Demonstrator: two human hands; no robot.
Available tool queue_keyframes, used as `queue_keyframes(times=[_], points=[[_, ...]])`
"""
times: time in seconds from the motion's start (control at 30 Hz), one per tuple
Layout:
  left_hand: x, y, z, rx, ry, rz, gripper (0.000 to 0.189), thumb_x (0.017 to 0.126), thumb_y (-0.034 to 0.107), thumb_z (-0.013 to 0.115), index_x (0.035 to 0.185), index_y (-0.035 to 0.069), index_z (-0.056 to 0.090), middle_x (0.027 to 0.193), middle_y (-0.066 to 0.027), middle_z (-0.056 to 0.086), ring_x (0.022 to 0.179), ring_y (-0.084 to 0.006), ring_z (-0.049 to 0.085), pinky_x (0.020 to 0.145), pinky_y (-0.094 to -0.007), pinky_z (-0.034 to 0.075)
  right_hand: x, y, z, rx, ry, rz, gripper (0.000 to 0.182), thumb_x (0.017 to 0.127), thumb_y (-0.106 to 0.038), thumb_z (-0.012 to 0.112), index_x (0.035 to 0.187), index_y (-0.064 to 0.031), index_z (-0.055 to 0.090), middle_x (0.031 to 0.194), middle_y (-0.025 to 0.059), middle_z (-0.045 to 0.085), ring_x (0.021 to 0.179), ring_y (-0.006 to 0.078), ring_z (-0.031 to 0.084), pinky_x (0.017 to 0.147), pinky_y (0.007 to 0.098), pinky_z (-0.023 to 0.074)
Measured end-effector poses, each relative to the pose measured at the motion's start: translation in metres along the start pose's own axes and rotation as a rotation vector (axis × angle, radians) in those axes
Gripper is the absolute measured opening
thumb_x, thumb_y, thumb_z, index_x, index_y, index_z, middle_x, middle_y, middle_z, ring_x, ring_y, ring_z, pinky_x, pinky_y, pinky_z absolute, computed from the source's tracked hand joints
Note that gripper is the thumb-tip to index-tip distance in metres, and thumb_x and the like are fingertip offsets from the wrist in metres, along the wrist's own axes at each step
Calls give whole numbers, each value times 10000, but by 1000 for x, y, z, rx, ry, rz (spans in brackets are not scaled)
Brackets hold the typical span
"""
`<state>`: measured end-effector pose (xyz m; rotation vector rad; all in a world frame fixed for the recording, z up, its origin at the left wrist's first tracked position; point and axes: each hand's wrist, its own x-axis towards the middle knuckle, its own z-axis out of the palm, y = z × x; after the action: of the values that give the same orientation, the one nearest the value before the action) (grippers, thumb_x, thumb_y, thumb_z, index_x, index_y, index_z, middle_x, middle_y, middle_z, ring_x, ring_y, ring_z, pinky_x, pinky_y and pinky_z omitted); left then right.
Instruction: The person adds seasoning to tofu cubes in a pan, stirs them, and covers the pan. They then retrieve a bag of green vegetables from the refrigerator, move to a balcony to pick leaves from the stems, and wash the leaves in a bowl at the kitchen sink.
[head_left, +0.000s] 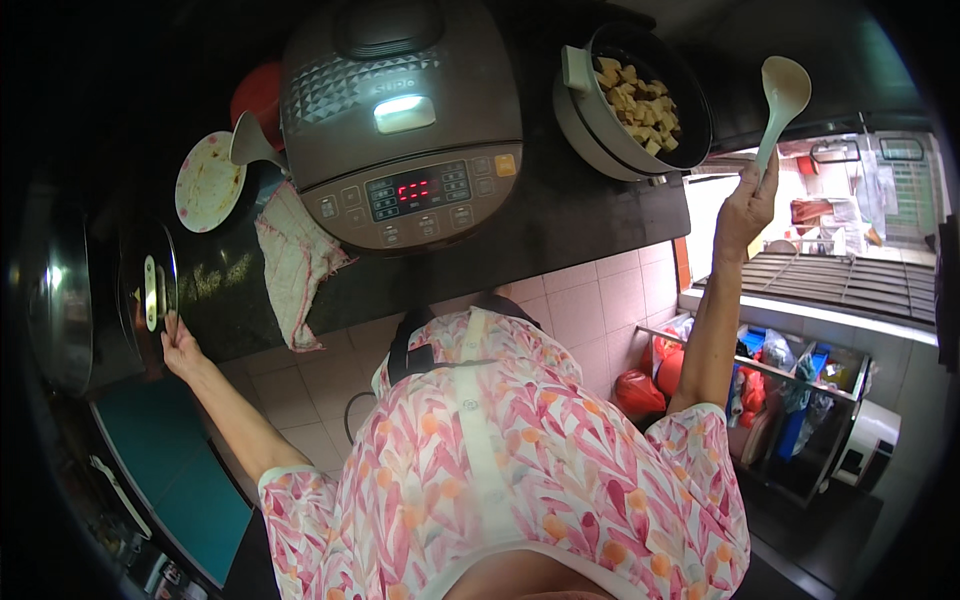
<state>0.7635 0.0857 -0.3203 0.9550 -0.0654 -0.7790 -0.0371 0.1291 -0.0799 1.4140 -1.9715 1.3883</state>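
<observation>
My right hand (746, 206), raised at the right, grips the handle of a pale ladle (786, 86), bowl up. Beside it on the dark counter, a white pot (600, 146) with a dark inside holds pale, cut food chunks (637, 105). At the far left, my left hand (182, 349) has its fingertips closed at the rim of a shiny round lid with an oblong handle (155, 292); the dark surroundings hide part of the grip. Between my hands stands a brown Supor rice cooker (405, 150), its lid down and its display lit red.
Left of the cooker are a pale cloth (296, 262) hanging over the counter edge, a stained plate (211, 182), a rice paddle (251, 142) and a red object (259, 97). A rack with bags (780, 375) stands below the window at right.
</observation>
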Motion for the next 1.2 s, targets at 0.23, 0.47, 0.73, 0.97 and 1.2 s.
queue_keyframes(times=[0.23, 0.47, 0.73, 0.97, 1.2], points=[[-120, 42, -39, 131, 29, -25, 370, 888, 41, 375, 1207, -140, 334, 1207, -329, 406, 1127, -409, 433, 988, -460, 356, 2, 73, 1, -372, -392, 160, 251, 881, -221, 399, 1050, -97, 537, 881, 205, 604, 860, 371, 569, 733, 426, 438], [-253, 57, -62, 211, 4, 85, 384, 885, 20, 353, 1241, -117, 306, 1230, -338, 373, 1125, -410, 435, 968, -450, 386, 42, 141, 36, -492, -743, 140, 298, 800, -212, 436, 1027, -88, 585, 934, 224, 592, 889, 376, 566, 751, 442, 443], [-421, 86, -49, 218, -271, 194, 413, 904, 36, 325, 1291, -86, 246, 1262, -308, 352, 1109, -366, 461, 938, -398, 426, 79, 149, 51, -413, -738, 54, 313, 794, -193, 422, 1039, -90, 587, 927, 201, 604, 879, 379, 573, 760, 422, 452], [-516, 70, 50, 73, -641, 104, 464, 908, 38, 305, 1335, -44, 143, 1260, -307, 351, 1075, -362, 486, 878, -403, 474, 57, 156, 21, -2, -429, 117, 299, 869, -288, 371, 975, -59, 530, 886, 214, 599, 865, 416, 550, 739, 448, 422], [-551, -5, 172, -33, -761, -140, 522, 849, 30, 389, 1328, -56, 200, 1145, -256, 463, 761, -155, 401, 647, -249, 420, 5, 159, 16, 1335, -818, 772, 362, 840, -205, 575, 1140, -15, 505, 610, -11, 495, 630, 105, 527, 550, 209, 426]])
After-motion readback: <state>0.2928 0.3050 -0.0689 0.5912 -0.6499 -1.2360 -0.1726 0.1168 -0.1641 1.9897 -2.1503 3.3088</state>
